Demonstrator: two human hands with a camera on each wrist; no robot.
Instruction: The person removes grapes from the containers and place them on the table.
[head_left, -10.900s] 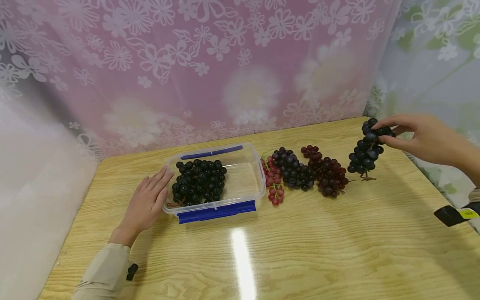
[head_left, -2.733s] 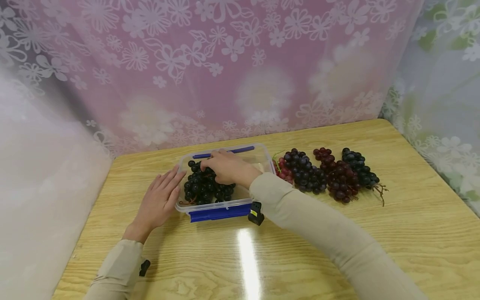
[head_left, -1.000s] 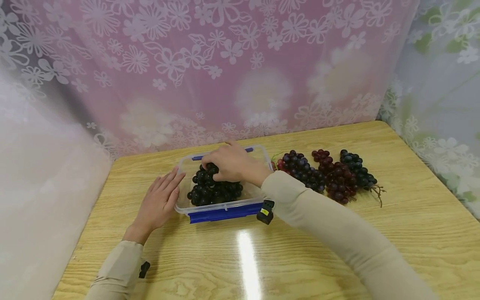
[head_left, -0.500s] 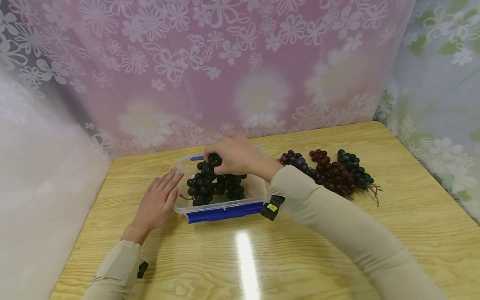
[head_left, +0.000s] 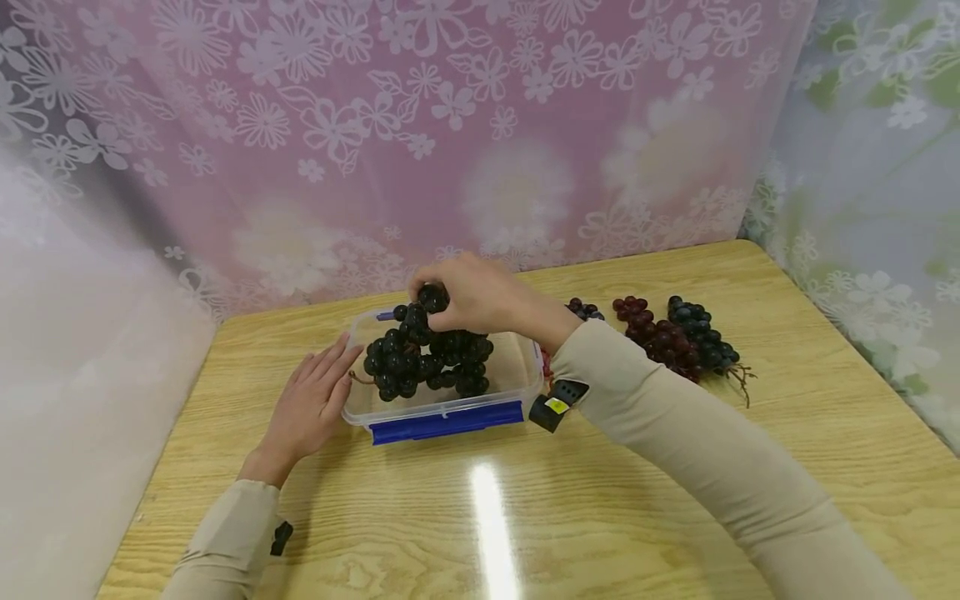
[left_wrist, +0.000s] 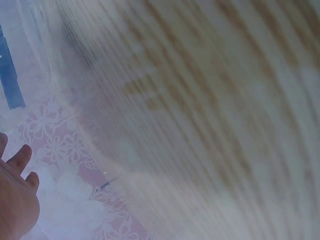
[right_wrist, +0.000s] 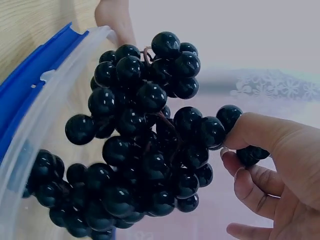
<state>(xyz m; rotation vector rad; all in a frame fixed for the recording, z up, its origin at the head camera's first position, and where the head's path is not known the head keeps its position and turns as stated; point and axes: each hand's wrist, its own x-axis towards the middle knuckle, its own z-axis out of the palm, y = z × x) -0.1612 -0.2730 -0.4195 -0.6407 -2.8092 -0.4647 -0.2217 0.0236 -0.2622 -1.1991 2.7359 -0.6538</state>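
Note:
My right hand [head_left: 476,292] pinches the upper end of a bunch of black grapes [head_left: 396,360] over the clear plastic container [head_left: 510,367]. In the right wrist view, thumb and fingers hold the glossy bunch [right_wrist: 145,115] by grapes at its side, and more black grapes [right_wrist: 75,200] hang lower down by the container wall. Whether these are one bunch or two I cannot tell. My left hand [head_left: 311,400] lies with straight fingers against the container's left end. The left wrist view catches only part of that hand [left_wrist: 17,195].
A blue latch flap [head_left: 446,423] hangs along the container's near side. To the right lie a dark red bunch [head_left: 663,337] and a blue-black bunch [head_left: 701,329] with a bare stem. Another dark bunch [head_left: 583,308] and some red grapes [head_left: 547,362] are mostly hidden behind the right forearm.
The blue-black bunch once held at far right now lies on the table. My right hand has since taken hold of the black grapes in the container and raised them. The left hand stays put.

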